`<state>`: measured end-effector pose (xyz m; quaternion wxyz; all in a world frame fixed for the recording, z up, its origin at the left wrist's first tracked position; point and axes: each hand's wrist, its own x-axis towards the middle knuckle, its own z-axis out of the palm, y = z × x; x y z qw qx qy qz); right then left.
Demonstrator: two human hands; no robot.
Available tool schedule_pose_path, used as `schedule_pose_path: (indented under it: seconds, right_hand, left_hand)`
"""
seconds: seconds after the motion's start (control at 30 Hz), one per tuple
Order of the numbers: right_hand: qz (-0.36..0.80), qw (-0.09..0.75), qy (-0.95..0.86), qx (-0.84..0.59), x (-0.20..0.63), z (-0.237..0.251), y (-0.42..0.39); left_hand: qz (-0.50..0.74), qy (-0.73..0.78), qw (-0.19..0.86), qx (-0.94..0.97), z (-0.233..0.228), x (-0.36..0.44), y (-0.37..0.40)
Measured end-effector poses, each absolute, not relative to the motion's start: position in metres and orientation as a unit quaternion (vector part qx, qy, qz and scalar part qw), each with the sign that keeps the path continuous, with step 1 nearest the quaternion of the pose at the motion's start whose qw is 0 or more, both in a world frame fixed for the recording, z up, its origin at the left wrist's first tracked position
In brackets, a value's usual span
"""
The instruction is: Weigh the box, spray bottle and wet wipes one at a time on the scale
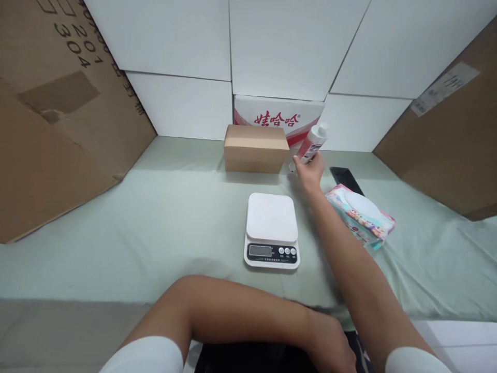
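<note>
My right hand (311, 172) reaches to the back of the table, its fingers closed around a bottle (309, 146) with a white cap and a pink and white label. The bottle leans to the right. Just left of that hand, a small clear rim (292, 167) shows, too little of it to name. My left hand (333, 344) lies low at the front edge, over my dark-clothed lap; its fingers are mostly out of sight. Between my arms sits a white kitchen scale (272, 217) with a bare platform and a blank-looking display.
A brown cardboard box (254, 158) stands behind the scale, before a white-and-red carton (267, 106). To the right lie a pack of wipes (359, 215) and a black phone-like slab (345, 178). Large cardboard panels (58, 134) flank both sides of the green cloth (174, 207).
</note>
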<state>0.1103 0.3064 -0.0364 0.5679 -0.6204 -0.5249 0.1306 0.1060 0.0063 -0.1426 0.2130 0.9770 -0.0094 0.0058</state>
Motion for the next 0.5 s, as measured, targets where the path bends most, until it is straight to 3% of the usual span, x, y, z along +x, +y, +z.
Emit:
schedule_pose_path:
  seconds: [0.1,0.27,0.5]
  right_hand:
    - [0.140,0.602,-0.615,-0.490,0.111,-0.028,0.257]
    - [0.302,0.516,-0.714,-0.364,0.098,-0.030,0.182]
    - [0.266,0.444,-0.780,-0.352,0.092,-0.039,0.170]
  left_hand:
    - [-0.052,-0.185,0.318,0.928,-0.152,0.108,-0.003]
    - [-0.069,-0.169,0.335,0.925,-0.161,0.116,-0.006]
    - [-0.022,-0.169,0.343,0.924,-0.176,0.117,-0.011]
